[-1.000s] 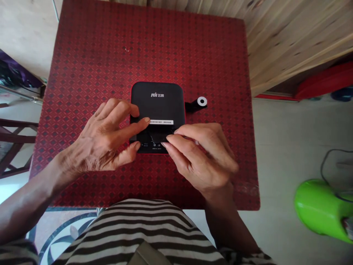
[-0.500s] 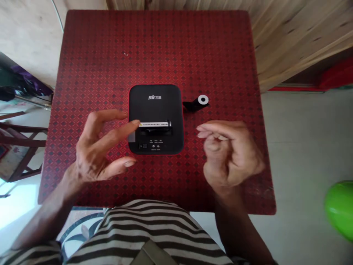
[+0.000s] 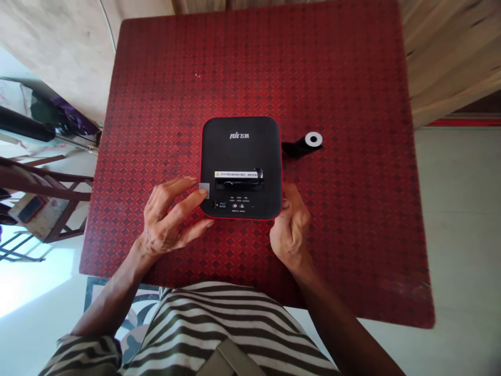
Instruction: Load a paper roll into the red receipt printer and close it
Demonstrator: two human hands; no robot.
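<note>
A black box-shaped printer [image 3: 240,151] with a white logo and a white label strip lies on the red patterned tablecloth [image 3: 332,78]. My left hand [image 3: 168,222] rests at its near left side with the fingers stretched. The fingertips touch a small grey tab on the printer's left edge, and the thumb lies by the near left corner. My right hand [image 3: 289,230] is curled against the near right corner of the printer, gripping its side. A small paper roll [image 3: 311,141] with a white end lies just right of the printer, apart from both hands.
The table's near edge runs just beyond my striped shirt [image 3: 219,329]. A wooden wall [image 3: 450,52] stands at the back right. A dark wooden chair frame [image 3: 43,183] and clutter stand on the floor to the left.
Both hands hung in the air beside the printer; now they have come in to its near corners. The left fingertips settle on its left edge, and the right hand curls against its right side.
</note>
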